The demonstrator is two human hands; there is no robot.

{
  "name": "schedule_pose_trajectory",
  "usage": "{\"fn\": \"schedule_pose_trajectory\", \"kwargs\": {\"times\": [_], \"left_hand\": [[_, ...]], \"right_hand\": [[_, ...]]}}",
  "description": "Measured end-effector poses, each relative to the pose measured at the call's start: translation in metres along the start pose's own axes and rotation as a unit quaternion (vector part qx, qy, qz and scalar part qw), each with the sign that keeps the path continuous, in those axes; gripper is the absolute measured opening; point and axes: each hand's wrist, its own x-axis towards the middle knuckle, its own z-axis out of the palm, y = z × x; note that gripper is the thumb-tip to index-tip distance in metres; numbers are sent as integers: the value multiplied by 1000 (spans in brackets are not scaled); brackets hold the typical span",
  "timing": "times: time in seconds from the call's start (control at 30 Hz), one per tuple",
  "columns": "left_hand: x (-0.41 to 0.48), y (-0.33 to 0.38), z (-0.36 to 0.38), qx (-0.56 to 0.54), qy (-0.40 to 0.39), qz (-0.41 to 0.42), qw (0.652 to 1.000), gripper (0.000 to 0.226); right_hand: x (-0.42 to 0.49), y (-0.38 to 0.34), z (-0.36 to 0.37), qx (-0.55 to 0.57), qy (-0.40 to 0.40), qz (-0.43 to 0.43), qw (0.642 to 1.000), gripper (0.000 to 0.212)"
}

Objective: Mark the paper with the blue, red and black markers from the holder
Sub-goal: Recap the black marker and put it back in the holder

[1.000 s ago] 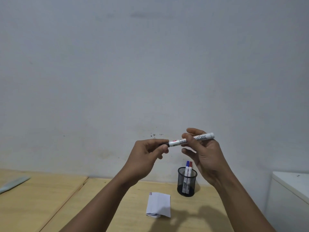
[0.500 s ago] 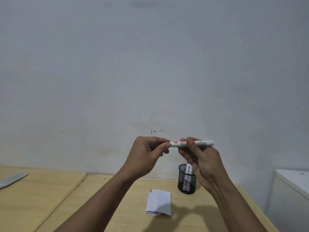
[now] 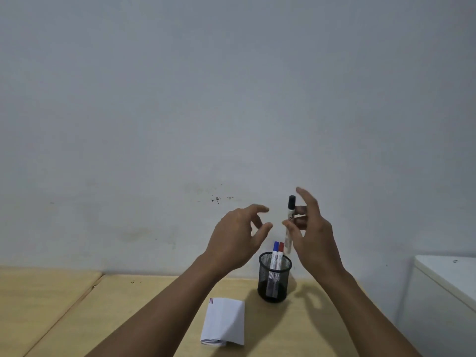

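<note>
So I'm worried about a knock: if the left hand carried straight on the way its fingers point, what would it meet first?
Probably the black marker, upright in the right hand, just beyond the left hand; depth is unclear.

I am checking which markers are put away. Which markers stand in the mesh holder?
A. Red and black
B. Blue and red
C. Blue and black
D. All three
B: blue marker and red marker stand in the holder; the right hand holds the black marker.

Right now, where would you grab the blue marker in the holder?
Pinch the blue marker by its cap, coming straight down from above. It stands nearly upright in the mesh holder, only its top end clear of the rim, with the red marker touching its right side.
</note>
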Motion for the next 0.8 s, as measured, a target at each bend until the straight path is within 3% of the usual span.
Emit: {"fn": "schedule_pose_trajectory", "kwargs": {"times": [0.07,0.2,0.3,0.37,0.53,0.8], "left_hand": [[5,-14,21,83,-84,-6,993,41],[-1,-35,54,165,-234,-23,958,60],[-10,-48,69,158,-287,-52,943,66],[9,-76,123,148,-345,-63,925,66],[6,-76,128,181,-330,-35,926,63],[3,-84,135,177,-310,-32,934,56]], "right_hand": [[11,18,2,-4,-6,22,1000,65],[19,43,15,-15,-32,92,995,46],[10,57,25,-26,-67,137,988,45],[21,122,57,-49,-97,186,976,45],[11,132,68,-60,-144,200,967,44],[10,142,78,-118,-126,192,966,33]]}}
